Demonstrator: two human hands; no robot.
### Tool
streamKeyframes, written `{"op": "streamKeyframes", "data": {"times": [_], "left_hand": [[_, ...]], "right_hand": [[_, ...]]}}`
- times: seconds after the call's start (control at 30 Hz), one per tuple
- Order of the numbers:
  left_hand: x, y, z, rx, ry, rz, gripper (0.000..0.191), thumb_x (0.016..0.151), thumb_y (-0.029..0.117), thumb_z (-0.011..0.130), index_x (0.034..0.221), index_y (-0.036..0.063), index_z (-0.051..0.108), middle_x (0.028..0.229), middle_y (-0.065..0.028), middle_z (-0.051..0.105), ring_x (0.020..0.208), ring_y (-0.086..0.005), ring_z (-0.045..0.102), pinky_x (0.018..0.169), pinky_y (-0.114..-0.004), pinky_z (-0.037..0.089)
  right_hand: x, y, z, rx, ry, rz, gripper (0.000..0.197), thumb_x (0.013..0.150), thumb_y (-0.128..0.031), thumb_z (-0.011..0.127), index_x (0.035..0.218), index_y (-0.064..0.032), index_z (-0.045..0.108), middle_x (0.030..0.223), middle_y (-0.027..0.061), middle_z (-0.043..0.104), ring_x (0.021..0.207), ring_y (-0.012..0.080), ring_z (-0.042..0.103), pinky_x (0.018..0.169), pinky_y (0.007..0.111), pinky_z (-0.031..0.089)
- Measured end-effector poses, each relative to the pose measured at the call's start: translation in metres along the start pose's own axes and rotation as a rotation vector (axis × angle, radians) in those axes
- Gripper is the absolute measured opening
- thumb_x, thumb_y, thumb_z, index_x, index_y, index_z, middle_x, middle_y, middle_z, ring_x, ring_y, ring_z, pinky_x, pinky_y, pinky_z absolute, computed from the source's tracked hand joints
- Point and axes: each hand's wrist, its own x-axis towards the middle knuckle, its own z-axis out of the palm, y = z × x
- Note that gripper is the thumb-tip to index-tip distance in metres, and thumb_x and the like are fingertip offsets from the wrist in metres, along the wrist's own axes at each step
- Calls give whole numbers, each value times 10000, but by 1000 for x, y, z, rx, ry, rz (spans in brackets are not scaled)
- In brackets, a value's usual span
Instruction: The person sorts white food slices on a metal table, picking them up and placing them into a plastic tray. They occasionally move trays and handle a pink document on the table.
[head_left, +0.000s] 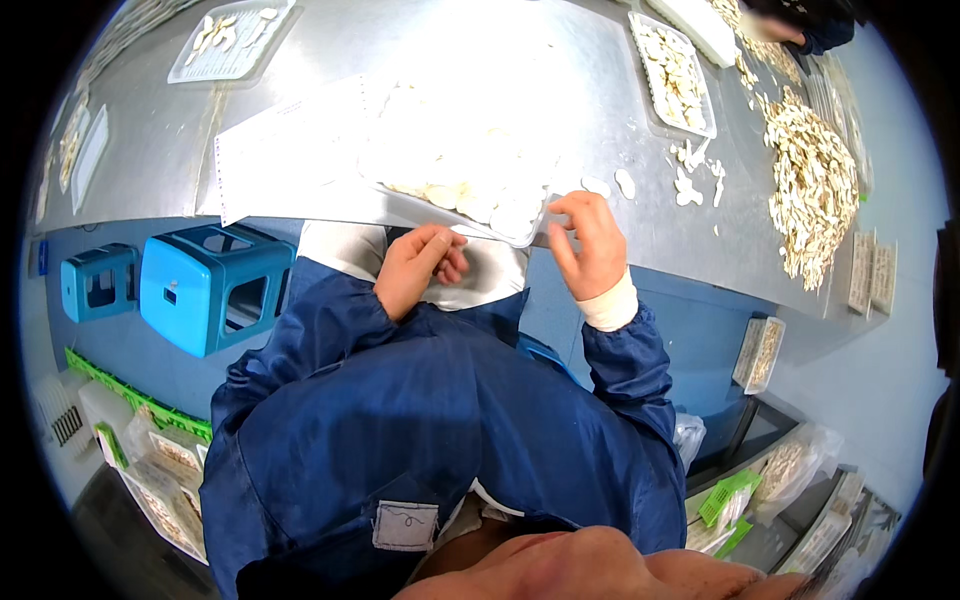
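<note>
In the head view a clear plastic tray (517, 238) of pale dried slices (450, 193) lies at the near edge of the metal table, partly lost in glare. My left hand (425, 264) is just below the tray's near side, fingers curled, with no object visible in it. Beside the tray's right corner is my right hand (586, 241), thumb and fingers apart and holding nothing; whether a fingertip touches the rim, I cannot tell. Two loose slices (625, 184) lie on the table beyond that hand. Left of the tray are white sheets of paper (262, 154).
Trays of slices stand at the back left (201, 75) and back right (652, 94). A large heap of slices (814, 187) covers the right side. At the top right is a co-worker's arm (821, 34). Blue plastic stools (180, 292) stand below the table at left.
</note>
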Motion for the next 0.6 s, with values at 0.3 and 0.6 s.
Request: {"op": "streamKeyframes", "data": {"times": [0.3,0.6], "left_hand": [[-12,32,16,50,-63,90,305,1049,236,416,1207,25,570,815,-62,624,692,-105,553,649,-246,455],[9,66,24,-16,-35,55,357,1042,224,405,1318,19,505,832,-82,624,687,-124,567,658,-258,472]], "right_hand": [[-25,2,-2,806,-95,487,450,930,-22,536,1374,-4,462,1196,71,584,909,123,594,801,255,478],[-25,4,6,979,30,443,513,918,-25,535,1411,-4,396,1420,120,460,1145,203,551,946,332,476]]}}
